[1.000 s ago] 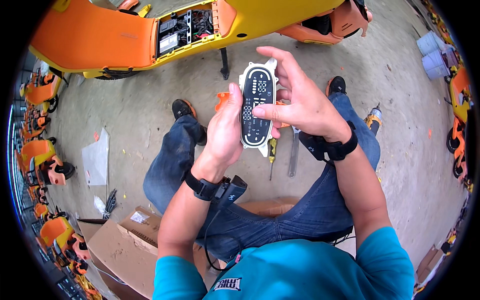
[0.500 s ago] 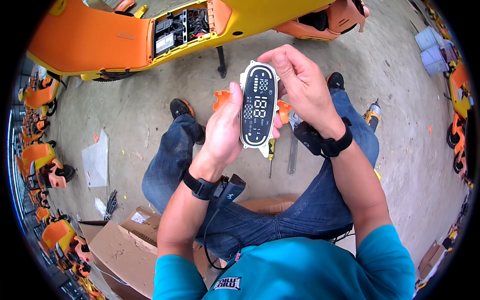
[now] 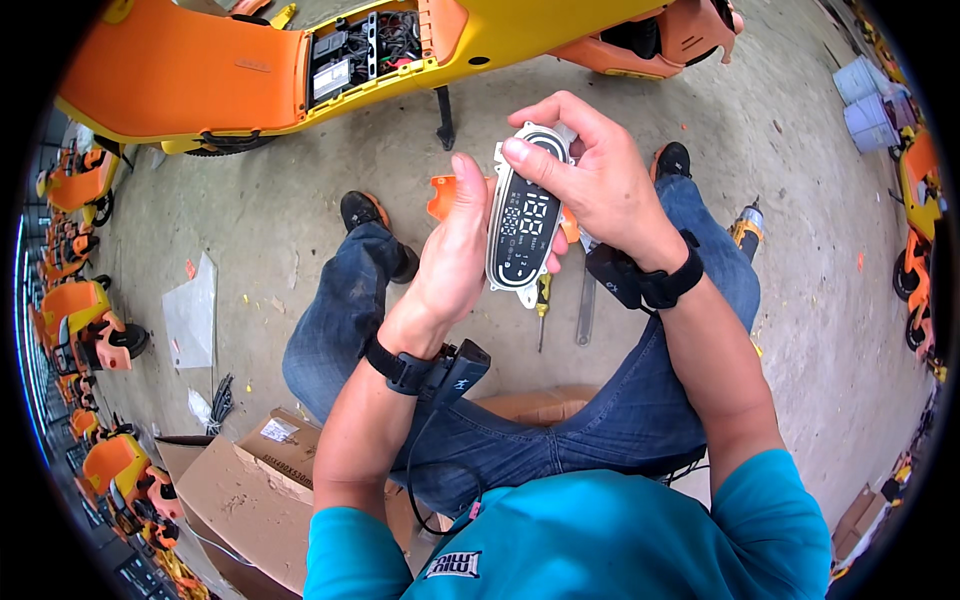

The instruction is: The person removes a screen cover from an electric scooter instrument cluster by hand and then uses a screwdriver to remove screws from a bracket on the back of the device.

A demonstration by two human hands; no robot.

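Note:
An oval scooter dashboard display (image 3: 523, 222) with a black face, white symbols and a pale rim is held up between my hands above the floor. My left hand (image 3: 455, 245) grips it from the left and beneath, with fingertips showing past its right edge. The thumb of my right hand (image 3: 600, 180) lies across the upper face while its fingers wrap the top end. Partly hidden behind the display is an orange plastic piece (image 3: 443, 197). Below it on the floor lie a yellow-handled screwdriver (image 3: 543, 300) and a wrench (image 3: 585, 310).
A yellow and orange scooter (image 3: 200, 70) with an open compartment of wiring (image 3: 365, 50) spans the far side. A power drill (image 3: 747, 230) stands right of my leg. Cardboard boxes (image 3: 250, 500) sit at the near left, below a clear sheet (image 3: 190, 315). Buckets (image 3: 868, 118) are far right.
My right thumb has moved from the display's upper right edge onto its face, covering the top symbols. The display has tilted and shifted slightly to the right.

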